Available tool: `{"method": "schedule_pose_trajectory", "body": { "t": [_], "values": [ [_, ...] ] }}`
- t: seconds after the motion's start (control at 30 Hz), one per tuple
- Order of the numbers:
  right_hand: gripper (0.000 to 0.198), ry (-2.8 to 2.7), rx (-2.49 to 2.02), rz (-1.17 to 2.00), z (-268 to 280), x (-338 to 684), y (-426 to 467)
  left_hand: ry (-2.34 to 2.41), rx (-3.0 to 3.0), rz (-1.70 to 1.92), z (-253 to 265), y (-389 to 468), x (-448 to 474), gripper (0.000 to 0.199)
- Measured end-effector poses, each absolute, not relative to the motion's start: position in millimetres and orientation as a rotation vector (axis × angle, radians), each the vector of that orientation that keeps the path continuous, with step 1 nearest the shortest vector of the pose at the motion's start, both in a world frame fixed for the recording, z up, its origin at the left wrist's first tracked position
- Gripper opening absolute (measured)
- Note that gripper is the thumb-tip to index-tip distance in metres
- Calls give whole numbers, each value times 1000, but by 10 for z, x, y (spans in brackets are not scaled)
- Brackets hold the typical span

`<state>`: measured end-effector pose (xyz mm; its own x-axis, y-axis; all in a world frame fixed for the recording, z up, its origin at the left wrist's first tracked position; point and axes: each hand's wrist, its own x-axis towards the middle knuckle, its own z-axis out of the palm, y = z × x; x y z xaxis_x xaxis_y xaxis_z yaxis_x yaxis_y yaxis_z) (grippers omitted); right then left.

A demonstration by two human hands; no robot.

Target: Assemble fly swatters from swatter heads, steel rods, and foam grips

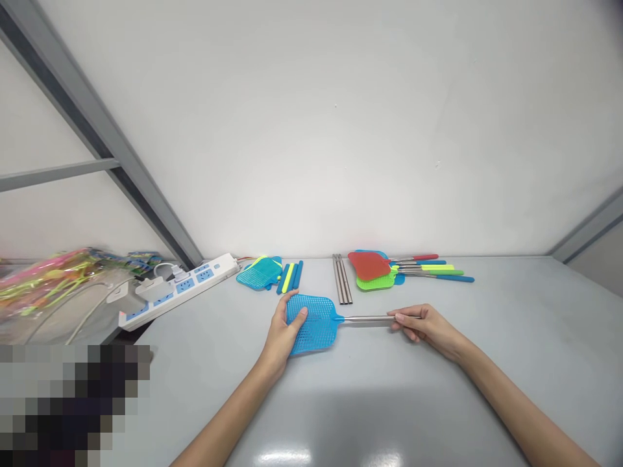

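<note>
A blue fly swatter head [318, 327] with a perforated face is held by its left edge in my left hand [285, 331], the thumb on top. From its neck a metal rod [367, 319] runs to the right. The fingers of my right hand [421, 324] pinch the rod near its far end; no coloured grip shows on it. Beyond my left hand lie loose swatter heads [260, 274], mostly blue, and several blue and yellow grips [291, 277]. Metal rods [342, 279] lie side by side behind the swatter.
Fly swatters with red, green and blue heads [370, 266] lie in a pile by the wall, handles to the right. At left, a white power strip [185, 288] with plugs and cables stands beside plastic bags of colourful items [43, 279]. The lower left corner is pixelated.
</note>
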<state>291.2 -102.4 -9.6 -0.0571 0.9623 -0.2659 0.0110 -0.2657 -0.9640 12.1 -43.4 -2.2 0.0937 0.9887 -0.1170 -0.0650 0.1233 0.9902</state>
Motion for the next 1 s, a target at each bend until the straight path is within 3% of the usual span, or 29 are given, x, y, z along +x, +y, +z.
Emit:
{"method": "schedule_pose_trajectory", "body": {
  "t": [0.43,1.0],
  "values": [
    [41,-1400,-1426,1500,8,3040,-1064,1105,1212,1084,22,-498,166,56],
    [34,-1293,-1345,1576,-60,2973,-1074,1233,1538,1192,-11,-608,199,47]
  ]
}}
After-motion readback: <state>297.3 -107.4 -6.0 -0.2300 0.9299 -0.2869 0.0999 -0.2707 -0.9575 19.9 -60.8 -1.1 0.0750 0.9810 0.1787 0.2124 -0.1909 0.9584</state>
